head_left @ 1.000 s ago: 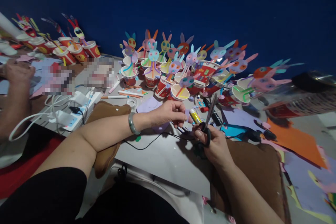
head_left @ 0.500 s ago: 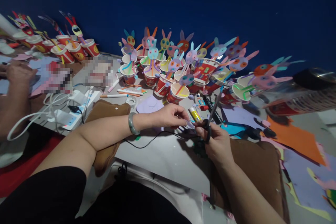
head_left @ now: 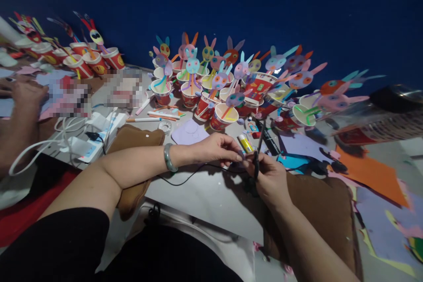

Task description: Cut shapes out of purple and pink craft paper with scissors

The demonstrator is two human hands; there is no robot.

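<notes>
Between my two hands is a small purple piece of paper point(head_left: 243, 155), pinched by the fingertips of my left hand point(head_left: 220, 150). My right hand point(head_left: 269, 178) has its fingers round the black handle of the scissors point(head_left: 256, 165), whose blades point up and away from me. Its fingertips meet those of my left hand at the paper piece. Beyond my left wrist lies a purple paper sheet point(head_left: 190, 132) with drawn outlines. A yellow glue stick point(head_left: 245, 143) lies just past my fingers.
Several paper cups point(head_left: 224, 116) with paper rabbit heads stand along the back. Brown cushions point(head_left: 317, 220) lie under both arms. A power strip point(head_left: 102, 134) and a co-worker's hand point(head_left: 28, 94) are at left. Orange paper point(head_left: 373, 174) and scraps lie right, below stacked cups point(head_left: 380, 130). A black cable point(head_left: 185, 183) crosses the table.
Both hands have drawn closer together at the paper piece. The scissors have swung to a more upright angle, and their blades now sit a little further left.
</notes>
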